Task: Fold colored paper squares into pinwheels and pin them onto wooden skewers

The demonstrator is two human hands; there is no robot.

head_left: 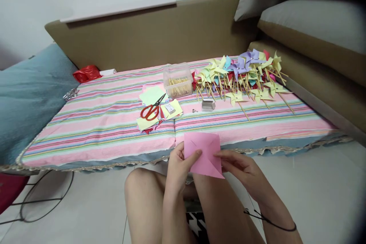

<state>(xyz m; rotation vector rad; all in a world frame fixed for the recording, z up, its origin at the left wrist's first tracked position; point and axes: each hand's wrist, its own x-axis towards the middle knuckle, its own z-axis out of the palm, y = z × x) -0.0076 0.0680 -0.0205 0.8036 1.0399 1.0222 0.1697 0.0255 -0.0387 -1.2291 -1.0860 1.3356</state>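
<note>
Paper (208,148), pink, slit at corners: in front of tub (177,70). Left hand (177,166) pinches its left side, thumb on top; right hand (239,166) holds its right edge. Scissors (156,104) left of tub, pinwheels (239,69) right.

No text is legible; the label (169,109) on the yellow paper (178,107) is too small.
</note>
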